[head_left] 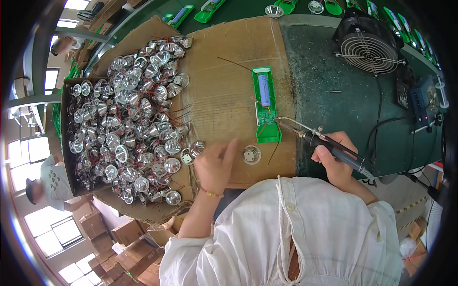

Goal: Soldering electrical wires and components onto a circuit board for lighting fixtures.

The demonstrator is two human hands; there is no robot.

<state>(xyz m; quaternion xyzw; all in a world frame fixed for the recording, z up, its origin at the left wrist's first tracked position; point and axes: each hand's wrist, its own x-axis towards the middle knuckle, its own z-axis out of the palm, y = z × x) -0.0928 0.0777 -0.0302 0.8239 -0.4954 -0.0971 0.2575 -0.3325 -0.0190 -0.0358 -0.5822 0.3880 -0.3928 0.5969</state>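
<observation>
Over the bench (329, 114) — hands (213, 168) curl, apart

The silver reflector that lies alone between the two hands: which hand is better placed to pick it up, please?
Probably the left hand: its fingers are closer to the reflector, and no tool shows in them. The right hand is occupied, holding a soldering iron.

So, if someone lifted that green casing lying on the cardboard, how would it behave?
The green casing would probably stay stiff, as its long sides look straight and moulded. Its far half may feel heavier, since the pale-blue battery sits there. The thin dark wire reaching out past its far end would likely bend easily and could snag.
</observation>
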